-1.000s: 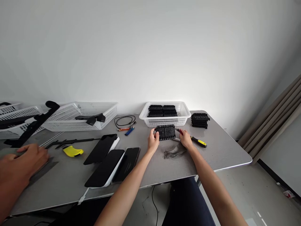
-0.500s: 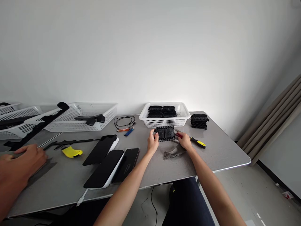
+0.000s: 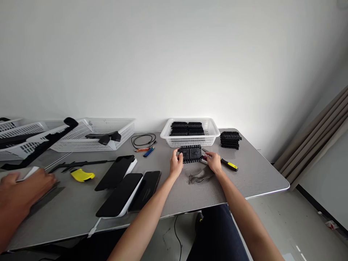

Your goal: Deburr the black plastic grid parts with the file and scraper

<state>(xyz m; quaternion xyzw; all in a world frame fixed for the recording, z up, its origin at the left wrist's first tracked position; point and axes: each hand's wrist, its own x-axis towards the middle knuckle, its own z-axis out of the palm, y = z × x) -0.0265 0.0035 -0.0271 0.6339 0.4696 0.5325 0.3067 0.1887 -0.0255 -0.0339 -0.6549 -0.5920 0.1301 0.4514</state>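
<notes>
My left hand grips the left end of a black ribbed plastic part, thumb on its face, holding it up above the table. At the part's right end, my right hand is closed around a small tool with a dark red handle and a light metal-looking end; the fingers hide most of it. A crumpled grey cloth lies beneath my right hand. Just right of that hand is a screwdriver-like tool with a yellow and black handle, its shaft partly hidden.
Behind stands a white basket of similar black parts, with another stack at right. Phones, a yellow-handled object, a cable and lighters lie left. Another person's hand works at far left.
My left hand and the black part stay almost still. My right hand has shifted its fingers slightly, showing less of the red handle. The other person's hand has moved with a pale object under it.
</notes>
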